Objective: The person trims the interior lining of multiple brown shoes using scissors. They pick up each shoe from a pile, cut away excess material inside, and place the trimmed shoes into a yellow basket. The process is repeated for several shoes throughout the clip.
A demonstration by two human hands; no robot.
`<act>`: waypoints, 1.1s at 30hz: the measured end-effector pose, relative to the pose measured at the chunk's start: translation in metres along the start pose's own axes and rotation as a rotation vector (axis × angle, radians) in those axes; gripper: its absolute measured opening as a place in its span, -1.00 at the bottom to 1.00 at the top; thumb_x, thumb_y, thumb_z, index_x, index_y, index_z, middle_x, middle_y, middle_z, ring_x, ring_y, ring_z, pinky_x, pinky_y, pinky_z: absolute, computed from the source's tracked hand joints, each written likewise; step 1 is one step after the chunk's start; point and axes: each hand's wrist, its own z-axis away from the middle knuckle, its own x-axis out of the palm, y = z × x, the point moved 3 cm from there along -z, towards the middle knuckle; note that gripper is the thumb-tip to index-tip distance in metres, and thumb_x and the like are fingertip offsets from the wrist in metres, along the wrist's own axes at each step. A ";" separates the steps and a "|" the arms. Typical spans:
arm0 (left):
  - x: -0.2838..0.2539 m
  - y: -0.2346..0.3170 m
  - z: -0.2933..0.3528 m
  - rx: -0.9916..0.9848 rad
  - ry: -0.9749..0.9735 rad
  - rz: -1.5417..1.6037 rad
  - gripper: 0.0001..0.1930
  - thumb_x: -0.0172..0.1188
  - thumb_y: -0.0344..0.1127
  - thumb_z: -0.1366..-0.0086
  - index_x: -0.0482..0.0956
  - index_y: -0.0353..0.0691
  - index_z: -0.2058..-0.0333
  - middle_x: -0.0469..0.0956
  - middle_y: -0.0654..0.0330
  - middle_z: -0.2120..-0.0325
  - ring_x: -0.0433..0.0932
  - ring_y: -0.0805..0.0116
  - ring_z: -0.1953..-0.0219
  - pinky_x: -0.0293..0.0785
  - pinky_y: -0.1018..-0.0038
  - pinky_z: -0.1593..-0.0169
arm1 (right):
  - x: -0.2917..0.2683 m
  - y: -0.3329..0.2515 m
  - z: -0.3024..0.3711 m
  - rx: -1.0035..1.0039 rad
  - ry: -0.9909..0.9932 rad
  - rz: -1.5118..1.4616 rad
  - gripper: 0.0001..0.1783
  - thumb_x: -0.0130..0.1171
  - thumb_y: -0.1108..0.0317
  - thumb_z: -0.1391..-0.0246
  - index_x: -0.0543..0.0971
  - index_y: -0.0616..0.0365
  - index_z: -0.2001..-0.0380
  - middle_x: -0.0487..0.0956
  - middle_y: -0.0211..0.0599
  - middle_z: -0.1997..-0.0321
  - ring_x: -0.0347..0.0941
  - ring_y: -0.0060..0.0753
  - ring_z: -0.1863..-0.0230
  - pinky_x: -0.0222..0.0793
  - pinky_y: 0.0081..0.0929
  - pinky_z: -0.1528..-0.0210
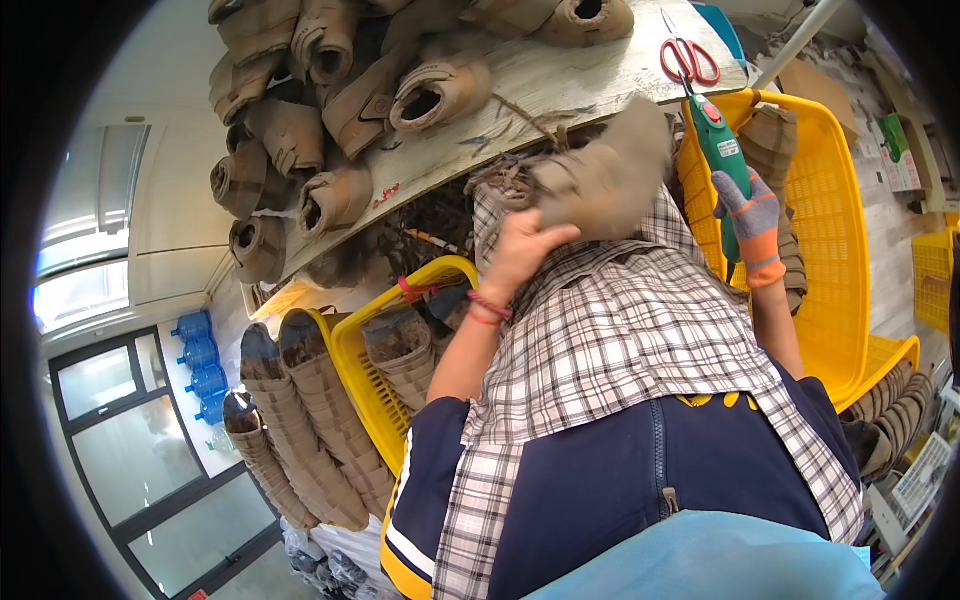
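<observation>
My bare left hand (520, 250), red bands at its wrist, is closed on the near edge of a brown shoe upper (610, 180). Motion smears that upper, which is above my plaid apron (630, 330). My right hand (752, 225), in a grey and orange glove, is wrapped around a green hand-held tool (715, 140) with a red button. Its thin dark tip points away from me, beside red-handled scissors (690, 62) on the worktable (530, 85). The tip touches nothing I can make out.
Several brown uppers (430, 95) cover the table's left part. A yellow basket (840, 200) with more uppers stands right, another yellow basket (365, 365) left. Long stacks of nested uppers (310, 430) lean beside it. Scraps (430, 225) lie below the table edge.
</observation>
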 end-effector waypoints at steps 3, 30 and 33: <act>-0.036 0.030 0.007 -0.051 0.102 0.931 -0.59 0.16 -0.27 -0.23 0.42 -0.29 -0.03 0.51 0.12 0.07 0.49 0.20 0.04 0.40 0.26 -0.06 | -0.002 -0.009 0.003 -0.054 -0.022 0.041 -0.64 0.27 0.17 -0.02 0.51 0.23 0.23 0.44 -0.48 0.61 0.32 -0.70 0.60 0.21 -0.67 0.53; -0.107 0.039 -0.009 -0.100 -0.040 1.855 -0.64 -0.13 -0.43 -0.31 0.32 -0.43 -0.06 0.40 -0.12 -0.03 0.40 0.02 -0.07 0.38 0.16 -0.13 | 0.028 -0.061 0.005 -1.086 -0.121 0.748 -0.31 0.46 0.00 0.35 0.55 0.11 0.10 0.54 -0.27 0.51 0.46 -0.22 0.52 0.39 -0.37 0.45; -0.106 0.034 -0.015 -0.150 -0.008 1.845 -0.64 -0.15 -0.43 -0.32 0.32 -0.45 -0.06 0.39 -0.13 -0.03 0.40 0.02 -0.07 0.37 0.16 -0.14 | 0.030 -0.063 0.005 -1.068 -0.134 0.732 -0.30 0.47 0.00 0.37 0.55 0.10 0.10 0.54 -0.27 0.52 0.46 -0.21 0.52 0.39 -0.37 0.45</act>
